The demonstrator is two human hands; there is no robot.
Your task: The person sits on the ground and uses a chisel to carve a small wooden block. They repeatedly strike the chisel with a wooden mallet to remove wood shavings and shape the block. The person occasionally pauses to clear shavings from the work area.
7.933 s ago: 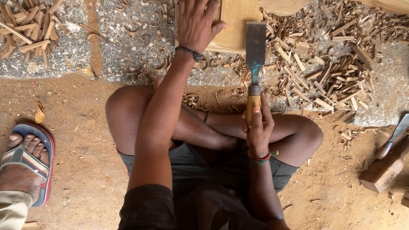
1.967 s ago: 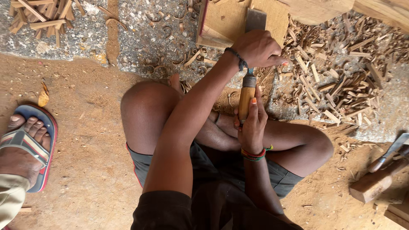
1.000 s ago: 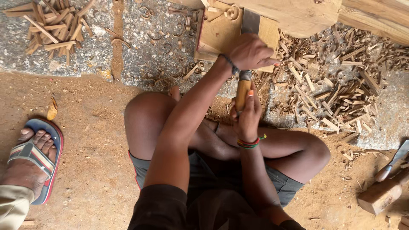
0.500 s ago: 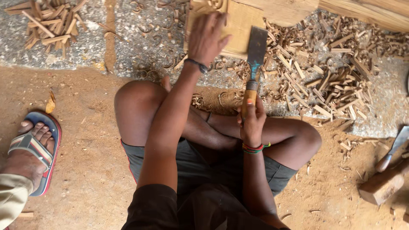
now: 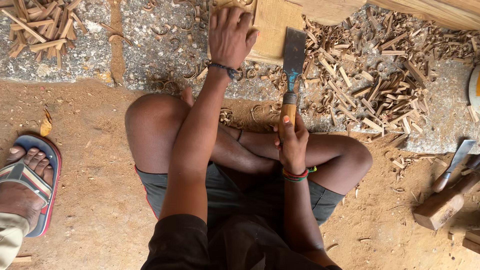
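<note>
I sit cross-legged on a dirt floor. My left hand (image 5: 229, 36) lies flat, fingers spread, on the left part of a pale wooden block (image 5: 272, 25) at the top of the view. My right hand (image 5: 291, 142) grips the wooden handle of a wide flat chisel (image 5: 293, 62). Its steel blade points away from me, with the edge resting at the block's near right side. Both wrists wear bands.
Wood shavings and chips (image 5: 370, 85) cover the stone to the right, and a pile of thin offcuts (image 5: 37, 32) lies top left. Another person's sandalled foot (image 5: 25, 185) is at the left edge. A second chisel (image 5: 452, 167) and a wooden mallet (image 5: 442, 207) lie at right.
Two seconds ago my left hand was wrapped over the chisel near the blade, pressing it into the block. It has let go and moved left onto the block. The chisel has drawn back.
</note>
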